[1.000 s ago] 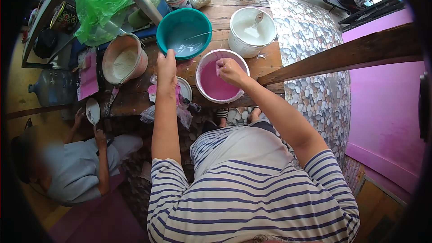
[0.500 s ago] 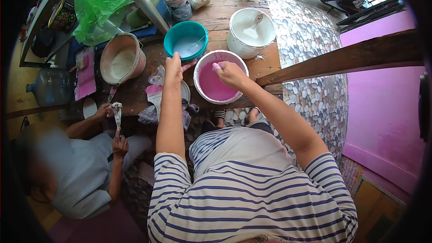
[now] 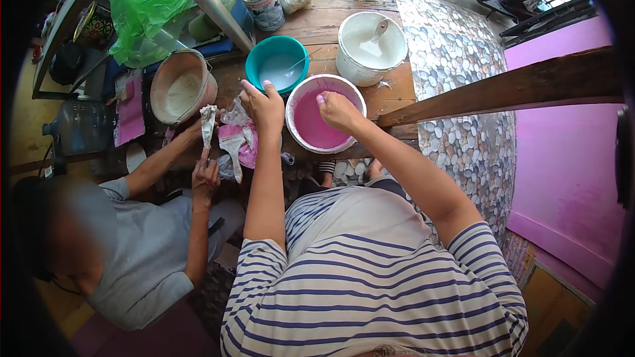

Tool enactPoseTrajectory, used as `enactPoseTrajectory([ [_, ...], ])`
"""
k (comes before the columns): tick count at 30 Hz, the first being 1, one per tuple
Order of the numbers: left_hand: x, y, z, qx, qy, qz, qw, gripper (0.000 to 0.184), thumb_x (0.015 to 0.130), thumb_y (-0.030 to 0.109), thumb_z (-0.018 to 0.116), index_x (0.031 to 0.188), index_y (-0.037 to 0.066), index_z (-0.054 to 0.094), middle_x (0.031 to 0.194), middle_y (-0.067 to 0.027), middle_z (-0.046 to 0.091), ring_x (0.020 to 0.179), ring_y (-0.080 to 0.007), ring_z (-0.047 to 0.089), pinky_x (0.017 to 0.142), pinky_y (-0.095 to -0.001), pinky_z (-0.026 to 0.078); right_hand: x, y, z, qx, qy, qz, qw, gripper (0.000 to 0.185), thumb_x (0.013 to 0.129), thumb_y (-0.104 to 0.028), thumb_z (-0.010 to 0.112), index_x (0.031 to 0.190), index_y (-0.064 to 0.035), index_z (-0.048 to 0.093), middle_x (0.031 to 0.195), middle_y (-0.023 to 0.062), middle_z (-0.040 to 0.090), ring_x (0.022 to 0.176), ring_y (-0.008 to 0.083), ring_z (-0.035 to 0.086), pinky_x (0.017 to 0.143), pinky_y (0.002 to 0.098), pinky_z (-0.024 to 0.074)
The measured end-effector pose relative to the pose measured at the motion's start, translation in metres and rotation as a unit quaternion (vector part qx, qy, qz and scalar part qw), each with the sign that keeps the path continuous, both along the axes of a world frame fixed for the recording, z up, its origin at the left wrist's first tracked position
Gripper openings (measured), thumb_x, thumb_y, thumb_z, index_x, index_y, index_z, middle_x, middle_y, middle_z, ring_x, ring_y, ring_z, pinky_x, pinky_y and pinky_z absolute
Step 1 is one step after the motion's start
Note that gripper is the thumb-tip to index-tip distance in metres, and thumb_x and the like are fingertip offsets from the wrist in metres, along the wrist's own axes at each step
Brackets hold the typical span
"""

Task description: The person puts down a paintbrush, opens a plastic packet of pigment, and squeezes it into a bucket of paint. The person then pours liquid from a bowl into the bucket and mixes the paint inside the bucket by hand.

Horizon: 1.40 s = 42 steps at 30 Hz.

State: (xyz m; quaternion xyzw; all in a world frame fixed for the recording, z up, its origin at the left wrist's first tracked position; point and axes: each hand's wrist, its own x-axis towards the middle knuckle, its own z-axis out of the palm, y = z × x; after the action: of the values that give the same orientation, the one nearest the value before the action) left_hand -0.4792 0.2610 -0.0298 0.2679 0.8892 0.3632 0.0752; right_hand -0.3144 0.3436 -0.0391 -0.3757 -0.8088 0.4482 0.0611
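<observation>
My right hand is closed over the white-rimmed bucket of pink paint. Its fingers are curled together with pink on the tips, and what they hold, if anything, is hidden. My left hand is open, fingers apart, at the near side of a teal bucket. Whitish liquid fills part of that bucket, and a thin stick leans on its rim. Left of my wrist lie a wide paintbrush and pink-stained plastic.
A white bucket with a brush stands at the right. Further left are a salmon-coloured bucket, a paint can and a green plastic bag. A co-worker sits there with a coated scraper. A wooden beam crosses at the right.
My left hand has drawn back from the teal bucket's rim, with its fingers spreading. My right hand stays over the pink paint. The co-worker's hands and scraper have moved up and right.
</observation>
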Motion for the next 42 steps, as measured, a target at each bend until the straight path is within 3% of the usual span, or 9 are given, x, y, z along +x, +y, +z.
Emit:
enactPoseTrajectory([
  [2,0.044,-0.008,0.023,0.136,0.049,-0.117,0.983,0.053,0.106,0.025,0.044,0.146,-0.009,0.036,0.136,-0.0278,0.048,0.127,-0.0410,0.048,0.110,-0.0456,0.036,0.000,-0.001,-0.017,0.031,0.072,-0.036,0.996,0.034,0.098,-0.022,0.049,0.084,0.0057,0.064,0.084,0.0323,0.064,0.082,0.0504,0.062,0.078,0.0558,0.0488],
  [6,0.103,-0.014,0.057,0.092,-0.227,-0.282,0.928,0.061,0.107,0.037,0.034,0.150,-0.006,0.032,0.156,-0.0284,0.030,0.149,-0.0371,0.024,0.122,-0.0415,0.019,0.006,0.008,-0.046,0.033,0.074,0.100,0.992,0.036,0.094,-0.030,0.055,0.101,0.0040,0.065,0.098,0.0318,0.065,0.091,0.0490,0.063,0.083,0.0540,0.0503],
  [9,0.097,0.011,-0.012,0.045,-0.259,-0.269,0.927,0.066,0.106,0.040,0.029,0.150,-0.009,0.030,0.158,-0.0274,0.027,0.150,-0.0357,0.023,0.123,-0.0388,0.016,0.020,-0.006,-0.015,0.033,0.047,0.075,0.996,0.053,0.089,-0.034,0.060,0.128,0.0020,0.052,0.122,0.0302,0.054,0.111,0.0470,0.058,0.092,0.0515,0.0489],
  [22,0.096,0.028,0.025,0.156,-0.647,-0.001,0.747,0.047,0.107,0.045,0.038,0.121,0.004,0.058,0.114,-0.0077,0.064,0.104,-0.0194,0.062,0.089,-0.0357,0.052,0.029,-0.015,0.027,0.199,0.087,0.103,0.971,0.058,0.082,-0.005,0.056,0.135,0.0137,0.042,0.134,0.0352,0.048,0.126,0.0480,0.047,0.111,0.0465,0.0372],
  [31,0.108,0.015,0.007,0.226,-0.553,-0.086,0.797,0.052,0.106,0.047,0.036,0.133,0.005,0.052,0.132,-0.0088,0.060,0.125,-0.0216,0.056,0.105,-0.0356,0.045,0.030,-0.007,0.025,0.242,0.013,0.125,0.962,0.062,0.091,-0.018,0.049,0.142,0.0154,0.036,0.145,0.0360,0.041,0.139,0.0456,0.039,0.118,0.0459,0.0295],
  [36,0.079,0.026,0.005,0.211,-0.679,-0.014,0.703,0.058,0.107,0.040,0.026,0.137,-0.008,0.041,0.127,-0.0290,0.059,0.111,-0.0420,0.064,0.091,-0.0509,0.055,0.037,-0.049,0.035,0.355,-0.054,0.216,0.908,0.056,0.090,-0.015,0.048,0.133,0.0200,0.044,0.144,0.0376,0.041,0.139,0.0456,0.039,0.118,0.0460,0.0297],
  [38,0.077,0.025,0.007,0.185,-0.673,-0.008,0.716,0.057,0.107,0.039,0.025,0.137,-0.007,0.040,0.126,-0.0286,0.059,0.106,-0.0414,0.066,0.086,-0.0492,0.057,0.041,-0.044,0.031,0.335,0.008,0.204,0.920,0.053,0.090,-0.015,0.048,0.133,0.0159,0.048,0.140,0.0352,0.047,0.133,0.0441,0.047,0.115,0.0451,0.0336],
  [40,0.082,0.018,0.000,0.174,-0.648,-0.057,0.739,0.057,0.108,0.040,0.027,0.135,-0.007,0.044,0.123,-0.0277,0.061,0.106,-0.0388,0.066,0.087,-0.0468,0.056,0.050,-0.037,0.045,-0.108,0.225,0.073,0.966,0.048,0.092,-0.016,0.048,0.132,0.0102,0.052,0.133,0.0291,0.055,0.125,0.0371,0.055,0.109,0.0413,0.0390],
  [42,0.090,0.021,-0.012,0.188,-0.530,-0.080,0.823,0.058,0.107,0.043,0.029,0.130,-0.005,0.051,0.119,-0.0235,0.064,0.104,-0.0353,0.067,0.088,-0.0444,0.055,0.046,-0.036,0.054,-0.231,0.273,-0.008,0.934,0.041,0.098,-0.022,0.047,0.127,0.0060,0.055,0.126,0.0222,0.061,0.119,0.0285,0.058,0.103,0.0376,0.0428],
])
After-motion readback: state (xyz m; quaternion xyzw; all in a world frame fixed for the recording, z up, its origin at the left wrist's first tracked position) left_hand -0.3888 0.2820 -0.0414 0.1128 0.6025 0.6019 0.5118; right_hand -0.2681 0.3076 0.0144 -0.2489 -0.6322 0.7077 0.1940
